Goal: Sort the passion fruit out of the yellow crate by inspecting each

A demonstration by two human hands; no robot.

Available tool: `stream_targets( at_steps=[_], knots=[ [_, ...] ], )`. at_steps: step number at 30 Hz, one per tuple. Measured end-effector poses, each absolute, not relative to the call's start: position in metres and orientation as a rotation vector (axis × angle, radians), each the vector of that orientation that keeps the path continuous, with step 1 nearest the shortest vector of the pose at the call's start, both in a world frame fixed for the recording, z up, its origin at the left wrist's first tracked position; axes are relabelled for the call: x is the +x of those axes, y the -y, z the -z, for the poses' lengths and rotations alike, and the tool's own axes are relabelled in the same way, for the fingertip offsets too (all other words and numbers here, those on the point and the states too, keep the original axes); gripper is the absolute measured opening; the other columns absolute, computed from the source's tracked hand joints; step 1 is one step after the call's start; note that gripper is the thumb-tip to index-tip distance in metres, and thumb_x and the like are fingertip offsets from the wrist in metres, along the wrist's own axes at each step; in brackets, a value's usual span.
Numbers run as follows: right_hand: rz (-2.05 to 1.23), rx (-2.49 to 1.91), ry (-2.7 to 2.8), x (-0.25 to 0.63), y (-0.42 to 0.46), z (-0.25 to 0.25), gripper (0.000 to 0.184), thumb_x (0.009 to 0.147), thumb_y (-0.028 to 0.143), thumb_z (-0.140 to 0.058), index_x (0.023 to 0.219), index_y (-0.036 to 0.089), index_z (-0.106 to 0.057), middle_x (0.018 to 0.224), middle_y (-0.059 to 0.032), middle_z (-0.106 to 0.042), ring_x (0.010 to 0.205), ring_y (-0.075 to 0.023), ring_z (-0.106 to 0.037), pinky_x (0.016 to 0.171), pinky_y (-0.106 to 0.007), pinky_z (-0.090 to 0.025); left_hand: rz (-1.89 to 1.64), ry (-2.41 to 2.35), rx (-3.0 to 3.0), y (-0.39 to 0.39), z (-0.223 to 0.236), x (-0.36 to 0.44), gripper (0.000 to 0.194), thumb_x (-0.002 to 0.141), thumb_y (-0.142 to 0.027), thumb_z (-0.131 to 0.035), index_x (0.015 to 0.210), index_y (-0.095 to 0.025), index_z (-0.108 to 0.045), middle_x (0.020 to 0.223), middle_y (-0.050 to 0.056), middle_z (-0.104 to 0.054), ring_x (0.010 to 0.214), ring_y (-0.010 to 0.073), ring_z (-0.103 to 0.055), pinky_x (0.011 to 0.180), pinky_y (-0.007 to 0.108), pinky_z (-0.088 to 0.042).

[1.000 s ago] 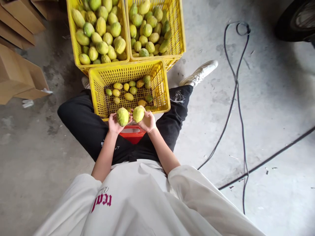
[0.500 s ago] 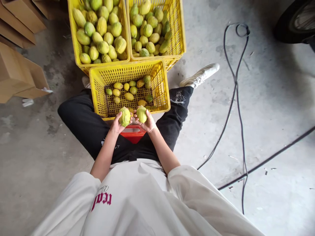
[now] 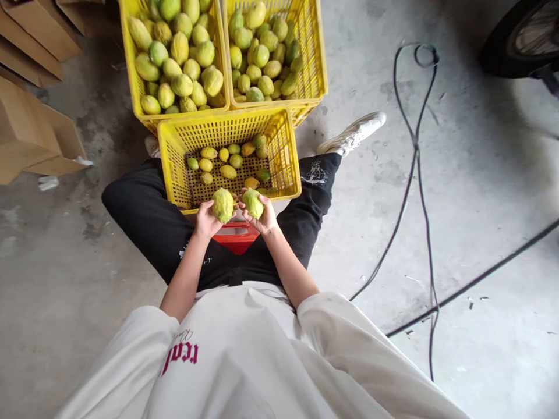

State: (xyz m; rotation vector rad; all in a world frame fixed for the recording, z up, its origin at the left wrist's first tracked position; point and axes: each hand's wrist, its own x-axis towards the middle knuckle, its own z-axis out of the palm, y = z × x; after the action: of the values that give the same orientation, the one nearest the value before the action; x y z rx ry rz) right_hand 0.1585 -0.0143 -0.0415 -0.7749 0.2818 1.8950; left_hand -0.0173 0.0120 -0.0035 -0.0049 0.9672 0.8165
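Observation:
Just over the near rim of the front yellow crate (image 3: 168, 157), my left hand (image 3: 206, 220) is closed around a lumpy yellow-green fruit (image 3: 222, 205). My right hand (image 3: 265, 220) grips a similar fruit (image 3: 253, 203) beside it, with the thumb on its right side. The two fruits are held a small gap apart, at about the same height. Inside the front crate lie several smaller fruits (image 3: 227, 171), yellow to dark green, on the slotted bottom. The exact kind of fruit cannot be told.
Two fuller yellow crates of fruit, one left (image 3: 181, 86) and one right (image 3: 261, 55), stand behind the front crate. A red handled plastic piece (image 3: 236, 240) shows between my legs. Cardboard boxes (image 3: 37, 128) are left; a black cable (image 3: 414, 174) and a wheel (image 3: 506, 46) are right.
Both fruits have turned a little in my hands, and the left hand's fingers have shifted around its fruit. The whole view has slid slightly; the crates' contents look the same.

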Motion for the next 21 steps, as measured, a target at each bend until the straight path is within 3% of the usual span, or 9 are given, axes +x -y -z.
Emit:
stream_targets(
  at_steps=[2,4,7,9,14,17,21],
  knots=[
    [-1.893,-0.759,-0.292,0.157,0.014,0.041,0.031,0.087,0.031,-0.065,0.116,0.023,-0.061,0.106,-0.0075,-0.076,0.086,-0.0182,-0.072,0.057,-0.022,-0.063,-0.803,-0.985,0.006,-0.011,0.008,-0.017,0.042,0.096,-0.038,-0.057,0.13,-0.016,-0.068,0.113,0.015,-0.079,0.104,0.0307,-0.079,0.088,0.043,-0.064],
    [-1.882,-0.738,-0.279,0.156,0.014,0.039,0.029,0.085,0.026,-0.064,0.114,0.023,-0.06,0.108,-0.007,-0.076,0.083,-0.0161,-0.07,0.056,-0.02,-0.061,-0.808,-0.99,0.014,-0.011,0.012,-0.018,0.037,0.098,-0.041,-0.059,0.123,-0.016,-0.069,0.105,0.014,-0.079,0.089,0.0248,-0.077,0.075,0.034,-0.062],
    [-1.92,-0.723,-0.207,0.152,0.014,0.036,0.025,0.086,0.025,-0.066,0.11,0.024,-0.059,0.101,-0.004,-0.074,0.077,-0.0143,-0.067,0.055,-0.019,-0.059,-0.824,-0.939,0.025,-0.012,0.016,-0.022,0.029,0.1,-0.043,-0.057,0.112,-0.019,-0.069,0.092,0.009,-0.075,0.066,0.0155,-0.066,0.053,0.023,-0.049],
    [-1.975,-0.734,-0.141,0.15,0.014,0.035,0.025,0.085,0.027,-0.07,0.107,0.024,-0.058,0.093,-0.0019,-0.073,0.07,-0.0132,-0.065,0.053,-0.018,-0.057,-0.82,-0.913,0.03,-0.012,0.016,-0.024,0.027,0.099,-0.041,-0.058,0.113,-0.02,-0.068,0.091,0.007,-0.074,0.062,0.0134,-0.063,0.049,0.021,-0.045],
    [-2.034,-0.756,-0.106,0.148,0.012,0.034,0.03,0.085,0.038,-0.067,0.109,0.021,-0.062,0.091,-0.0044,-0.074,0.069,-0.0156,-0.068,0.056,-0.023,-0.061,-0.822,-0.951,0.005,-0.013,0.008,-0.025,0.038,0.101,-0.041,-0.05,0.125,-0.018,-0.067,0.094,0.009,-0.076,0.066,0.0157,-0.069,0.051,0.022,-0.05],
    [-2.06,-0.701,-0.169,0.151,0.011,0.033,0.036,0.086,0.043,-0.057,0.113,0.02,-0.063,0.097,-0.0088,-0.076,0.085,-0.0235,-0.074,0.065,-0.034,-0.067,-0.826,-0.95,-0.009,-0.014,0.004,-0.025,0.05,0.102,-0.049,-0.043,0.132,-0.017,-0.068,0.101,0.014,-0.079,0.077,0.023,-0.076,0.055,0.028,-0.056],
    [-2.023,-0.697,-0.184,0.156,0.013,0.031,0.039,0.083,0.039,-0.056,0.118,0.022,-0.062,0.104,-0.0097,-0.078,0.1,-0.0296,-0.076,0.082,-0.05,-0.069,-0.854,-0.95,-0.01,-0.015,0.004,-0.027,0.054,0.102,-0.049,-0.045,0.142,-0.019,-0.066,0.111,0.016,-0.08,0.097,0.0305,-0.079,0.075,0.041,-0.066]
  ],
)
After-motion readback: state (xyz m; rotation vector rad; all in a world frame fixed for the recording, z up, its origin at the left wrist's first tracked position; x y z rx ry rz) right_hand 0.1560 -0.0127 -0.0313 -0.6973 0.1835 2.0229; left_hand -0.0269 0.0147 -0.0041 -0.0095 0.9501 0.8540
